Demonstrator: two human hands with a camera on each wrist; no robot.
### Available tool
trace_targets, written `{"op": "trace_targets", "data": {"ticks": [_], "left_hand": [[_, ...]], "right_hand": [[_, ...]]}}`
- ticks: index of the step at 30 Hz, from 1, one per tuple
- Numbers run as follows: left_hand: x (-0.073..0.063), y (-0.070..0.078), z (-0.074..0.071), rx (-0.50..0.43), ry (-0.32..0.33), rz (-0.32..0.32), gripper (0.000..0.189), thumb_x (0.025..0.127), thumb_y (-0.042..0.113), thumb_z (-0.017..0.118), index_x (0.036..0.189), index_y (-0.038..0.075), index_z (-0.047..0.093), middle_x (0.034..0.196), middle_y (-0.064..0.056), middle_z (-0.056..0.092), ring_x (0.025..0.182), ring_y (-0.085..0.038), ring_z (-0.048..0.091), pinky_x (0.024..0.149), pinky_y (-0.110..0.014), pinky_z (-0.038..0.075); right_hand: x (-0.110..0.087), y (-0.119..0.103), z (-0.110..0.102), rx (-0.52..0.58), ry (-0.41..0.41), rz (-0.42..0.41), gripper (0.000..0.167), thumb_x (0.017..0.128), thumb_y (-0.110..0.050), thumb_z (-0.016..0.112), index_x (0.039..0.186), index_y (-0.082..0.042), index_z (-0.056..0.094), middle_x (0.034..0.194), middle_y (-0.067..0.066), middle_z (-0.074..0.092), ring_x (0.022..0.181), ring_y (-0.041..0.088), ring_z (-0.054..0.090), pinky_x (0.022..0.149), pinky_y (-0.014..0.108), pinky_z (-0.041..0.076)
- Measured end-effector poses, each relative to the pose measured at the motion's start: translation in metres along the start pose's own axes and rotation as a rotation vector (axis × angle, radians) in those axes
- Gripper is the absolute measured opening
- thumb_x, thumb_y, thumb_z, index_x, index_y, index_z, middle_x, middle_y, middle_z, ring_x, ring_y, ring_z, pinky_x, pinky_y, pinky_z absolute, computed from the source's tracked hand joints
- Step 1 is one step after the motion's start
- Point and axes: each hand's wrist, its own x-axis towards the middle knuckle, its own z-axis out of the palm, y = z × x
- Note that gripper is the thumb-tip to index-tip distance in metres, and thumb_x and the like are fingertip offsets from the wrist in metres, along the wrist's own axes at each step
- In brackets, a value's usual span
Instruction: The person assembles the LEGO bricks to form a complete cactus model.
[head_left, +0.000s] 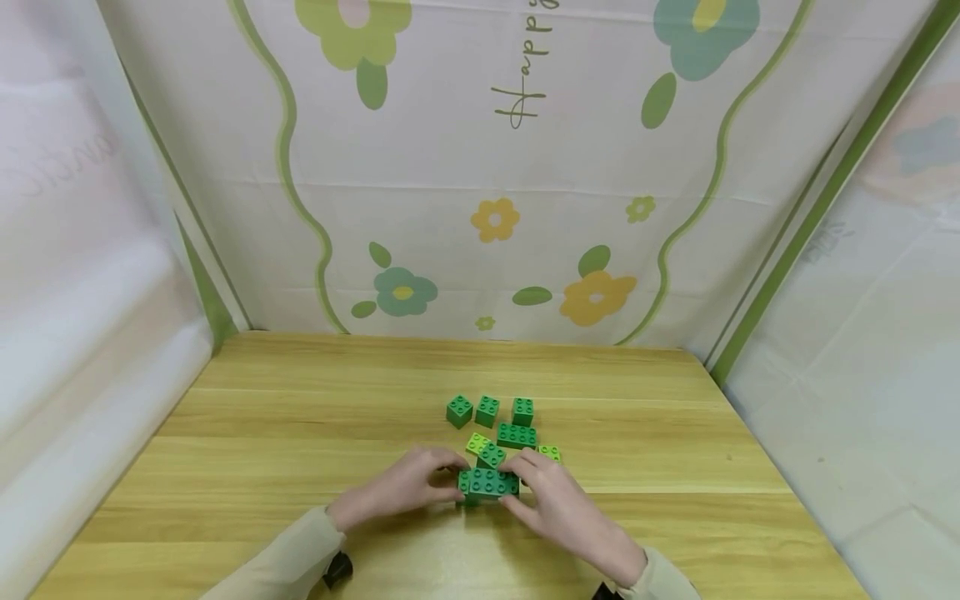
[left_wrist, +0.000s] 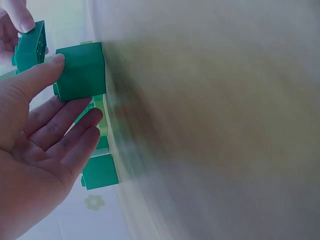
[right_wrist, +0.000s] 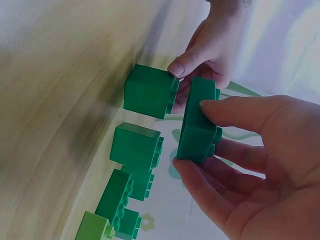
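Note:
My left hand (head_left: 408,482) holds a dark green building brick (left_wrist: 82,72), thumb on one side and fingers at the other, low over the wooden table. Between its thumb and fingers my right hand (head_left: 558,504) pinches a longer green brick (right_wrist: 197,122) with two rows of studs. This longer brick is tilted in the right wrist view and stands apart from the left hand's brick, above table level. Just beyond the hands, a small green brick (head_left: 492,454) sits by a lime brick (head_left: 477,443).
Farther back on the table (head_left: 337,392) stand several green bricks, among them a square one (head_left: 459,411) and a long one (head_left: 517,435). Another lime brick (head_left: 550,452) lies behind the right hand. A white flowered cloth (head_left: 435,150) hangs at the table's far edge.

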Motion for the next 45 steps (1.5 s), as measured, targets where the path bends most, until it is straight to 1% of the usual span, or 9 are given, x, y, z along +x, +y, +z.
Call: {"op": "trace_targets", "data": {"ticks": [4,12,20,25,28,32,38,45], "left_hand": [[0.0003,0.0023,0.0012,0.003,-0.008,-0.003,0.036,0.087,0.023,0.076,0.118,0.004,0.069,0.115,-0.007,0.074,0.103,-0.016,0.07,0.092,-0.027,0.058],[0.0008,0.0039,0.0032,-0.025,-0.021,-0.014,0.035,0.087,0.023,0.076,0.116,0.006,0.07,0.114,-0.005,0.074,0.103,-0.008,0.069,0.091,-0.023,0.058],[0.0006,0.004,0.0065,-0.062,-0.029,-0.023,0.033,0.086,0.022,0.077,0.114,0.006,0.07,0.112,-0.004,0.074,0.101,-0.005,0.068,0.09,-0.02,0.057],[0.0009,0.0044,0.0064,-0.076,-0.03,-0.026,0.032,0.086,0.021,0.077,0.114,0.008,0.07,0.11,-0.002,0.075,0.1,-0.003,0.067,0.089,-0.021,0.057],[0.0008,0.0048,0.0064,-0.077,-0.029,-0.024,0.032,0.086,0.022,0.077,0.114,0.008,0.07,0.11,-0.002,0.075,0.1,-0.003,0.067,0.089,-0.021,0.058],[0.0008,0.0061,0.0066,-0.067,-0.025,-0.014,0.032,0.086,0.023,0.077,0.113,0.007,0.071,0.109,-0.003,0.075,0.099,-0.003,0.068,0.088,-0.02,0.058],[0.0004,0.0071,0.0074,-0.062,-0.017,0.001,0.031,0.086,0.023,0.078,0.112,0.008,0.071,0.107,-0.003,0.075,0.098,-0.004,0.068,0.087,-0.02,0.058],[-0.0004,0.0076,0.008,-0.058,-0.022,-0.031,0.032,0.084,0.021,0.08,0.112,0.009,0.071,0.106,-0.001,0.075,0.098,-0.005,0.068,0.088,-0.021,0.057]], "right_hand": [[0.0008,0.0003,0.0005,0.0,0.001,-0.002,0.036,0.078,-0.016,0.082,0.11,-0.005,0.068,0.102,0.002,0.07,0.091,0.01,0.066,0.08,0.021,0.058],[0.0017,0.0013,0.0024,-0.005,-0.008,-0.012,0.037,0.078,-0.016,0.082,0.11,-0.005,0.068,0.104,0.003,0.071,0.094,0.012,0.067,0.083,0.023,0.059],[0.0021,0.0015,0.004,-0.002,-0.049,0.007,0.036,0.081,-0.018,0.081,0.112,-0.006,0.068,0.106,0.002,0.07,0.096,0.012,0.066,0.084,0.024,0.059],[0.0031,0.0025,0.0053,0.011,-0.066,0.012,0.036,0.081,-0.018,0.08,0.112,-0.005,0.068,0.107,0.002,0.069,0.097,0.012,0.066,0.085,0.024,0.059],[0.0041,0.003,0.0051,0.014,-0.082,0.012,0.038,0.082,-0.019,0.079,0.116,-0.006,0.068,0.108,0.001,0.068,0.096,0.011,0.065,0.084,0.023,0.058],[0.0051,0.0037,0.004,0.016,-0.124,0.013,0.04,0.084,-0.019,0.078,0.121,-0.01,0.068,0.107,-0.001,0.066,0.095,0.008,0.062,0.082,0.021,0.057],[0.006,0.0045,0.0032,0.019,-0.154,0.02,0.038,0.086,-0.019,0.076,0.122,-0.011,0.069,0.107,-0.002,0.064,0.095,0.007,0.06,0.083,0.022,0.056],[0.0074,0.0057,0.005,0.016,-0.161,0.012,0.037,0.087,-0.02,0.076,0.122,-0.012,0.069,0.107,-0.003,0.064,0.095,0.006,0.06,0.081,0.021,0.056]]}}
